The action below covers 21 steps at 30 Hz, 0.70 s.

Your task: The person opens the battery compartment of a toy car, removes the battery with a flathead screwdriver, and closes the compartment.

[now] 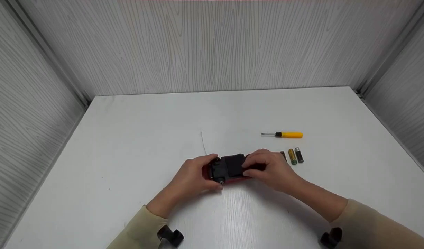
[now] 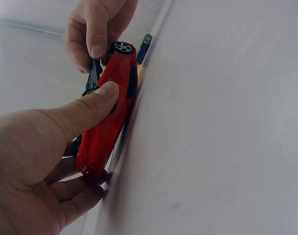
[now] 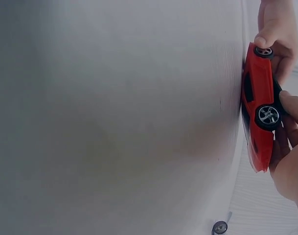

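A red toy car [image 2: 120, 73] lies upside down on the table, its black underside [image 1: 219, 170] facing up. My left hand [image 1: 188, 177] grips one end of the car, thumb along the near side and fingers round the far side. With thumb and fingertips, my right hand [image 1: 272, 170] pinches the edge of a black rectangular cover [image 1: 234, 164] over the middle of the underside. The left wrist view shows this black cover [image 2: 93, 74] tilted up from the car at the right hand's end. What lies beneath the cover is hidden.
Behind my right hand lie batteries [image 1: 292, 156], one partly hidden by the hand. Farther back is a screwdriver [image 1: 291, 135] with a yellow handle. A thin pale wire [image 1: 203, 142] sticks out beyond the car. Wood-grain panels [image 1: 212, 48] stand round the white table [image 1: 129, 138].
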Tool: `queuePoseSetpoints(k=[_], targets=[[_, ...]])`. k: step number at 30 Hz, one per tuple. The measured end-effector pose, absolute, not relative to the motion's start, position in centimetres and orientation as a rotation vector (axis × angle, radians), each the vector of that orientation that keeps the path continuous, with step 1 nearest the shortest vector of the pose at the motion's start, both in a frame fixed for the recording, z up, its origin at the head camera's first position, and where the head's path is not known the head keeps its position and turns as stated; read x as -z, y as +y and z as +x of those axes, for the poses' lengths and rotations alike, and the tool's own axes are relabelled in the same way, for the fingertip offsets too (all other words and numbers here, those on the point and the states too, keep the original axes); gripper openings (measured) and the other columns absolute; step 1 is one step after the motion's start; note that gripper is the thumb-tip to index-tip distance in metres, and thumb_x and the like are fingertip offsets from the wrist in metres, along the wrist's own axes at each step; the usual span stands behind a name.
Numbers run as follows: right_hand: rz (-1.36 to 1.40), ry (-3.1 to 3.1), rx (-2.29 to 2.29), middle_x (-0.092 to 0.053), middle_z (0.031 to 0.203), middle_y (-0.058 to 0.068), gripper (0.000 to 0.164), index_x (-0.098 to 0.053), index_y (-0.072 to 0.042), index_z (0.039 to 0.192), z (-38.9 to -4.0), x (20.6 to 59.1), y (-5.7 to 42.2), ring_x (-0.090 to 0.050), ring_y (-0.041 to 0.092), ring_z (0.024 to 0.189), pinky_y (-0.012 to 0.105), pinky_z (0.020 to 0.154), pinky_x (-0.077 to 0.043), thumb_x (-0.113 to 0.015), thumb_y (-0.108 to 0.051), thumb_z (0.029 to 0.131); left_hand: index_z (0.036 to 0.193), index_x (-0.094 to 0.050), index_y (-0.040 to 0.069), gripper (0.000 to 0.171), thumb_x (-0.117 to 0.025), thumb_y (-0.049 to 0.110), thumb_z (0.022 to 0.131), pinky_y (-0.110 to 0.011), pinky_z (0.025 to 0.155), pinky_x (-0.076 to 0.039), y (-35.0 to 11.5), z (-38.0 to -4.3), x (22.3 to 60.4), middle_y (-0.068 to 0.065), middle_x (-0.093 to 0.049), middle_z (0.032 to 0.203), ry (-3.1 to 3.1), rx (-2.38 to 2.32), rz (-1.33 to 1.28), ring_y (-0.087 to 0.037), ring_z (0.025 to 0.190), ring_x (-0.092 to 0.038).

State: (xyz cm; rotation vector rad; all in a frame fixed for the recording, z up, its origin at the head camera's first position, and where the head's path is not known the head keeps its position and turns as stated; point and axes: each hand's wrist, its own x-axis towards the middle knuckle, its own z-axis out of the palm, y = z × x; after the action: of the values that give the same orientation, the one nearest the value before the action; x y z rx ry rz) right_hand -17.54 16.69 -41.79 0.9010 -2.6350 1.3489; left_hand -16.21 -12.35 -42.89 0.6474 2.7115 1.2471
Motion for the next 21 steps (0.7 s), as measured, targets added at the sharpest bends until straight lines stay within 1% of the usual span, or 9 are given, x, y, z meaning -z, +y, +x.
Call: queuePoseSetpoints(k=[3,10,14,18,21], targets=[[0.886,-2.664,-1.299,-0.074,0.108,-0.011,0.019,-0.085,-0.024,0.101,-17.5,41.7,16.8,-0.065,0.016,0.110,0.035,0.097,-0.056,-0.090,-0.012,0.087,0.153,-0.057,0.006,0.091,-0.099,0.027,0.076,-0.046,0.116,-0.044,-12.3,-16.2,42.9,-0.011,-0.063,0.146,2.708,-1.247,0.642,-0.027,0.135,-0.058],[0.900,-2.713,-1.192,-0.074,0.106,-0.012,0.018,-0.085,-0.022,0.103,-17.5,41.6,16.9,-0.065,0.018,0.110,0.041,0.099,-0.055,-0.088,-0.013,0.088,0.153,-0.056,0.007,0.091,-0.099,0.028,0.076,-0.046,0.116,-0.043,-12.4,-16.2,42.9,-0.011,-0.063,0.147,2.712,-1.230,0.629,-0.028,0.137,-0.057],[0.919,-2.712,-1.188,-0.075,0.107,-0.011,0.019,-0.085,-0.022,0.104,-17.7,41.6,17.0,-0.065,0.018,0.110,0.041,0.099,-0.055,-0.088,-0.012,0.088,0.153,-0.056,0.007,0.091,-0.099,0.029,0.076,-0.046,0.116,-0.043,-12.4,-16.2,43.0,-0.012,-0.062,0.147,2.719,-1.225,0.630,-0.028,0.137,-0.057],[0.934,-2.690,-1.186,-0.075,0.108,-0.012,0.020,-0.084,-0.023,0.106,-17.8,41.4,17.3,-0.064,0.018,0.111,0.039,0.096,-0.056,-0.088,-0.013,0.089,0.153,-0.056,0.007,0.091,-0.099,0.029,0.076,-0.046,0.116,-0.043,-12.4,-16.2,43.0,-0.012,-0.062,0.147,2.718,-1.228,0.643,-0.028,0.137,-0.057],[0.981,-2.674,-1.131,-0.073,0.114,-0.010,0.022,-0.084,-0.023,0.109,-18.0,41.3,17.8,-0.062,0.018,0.116,0.040,0.096,-0.056,-0.088,-0.016,0.089,0.154,-0.056,0.006,0.091,-0.099,0.028,0.077,-0.046,0.116,-0.043,-12.4,-16.2,43.1,-0.011,-0.062,0.148,2.712,-1.234,0.651,-0.028,0.137,-0.057]])
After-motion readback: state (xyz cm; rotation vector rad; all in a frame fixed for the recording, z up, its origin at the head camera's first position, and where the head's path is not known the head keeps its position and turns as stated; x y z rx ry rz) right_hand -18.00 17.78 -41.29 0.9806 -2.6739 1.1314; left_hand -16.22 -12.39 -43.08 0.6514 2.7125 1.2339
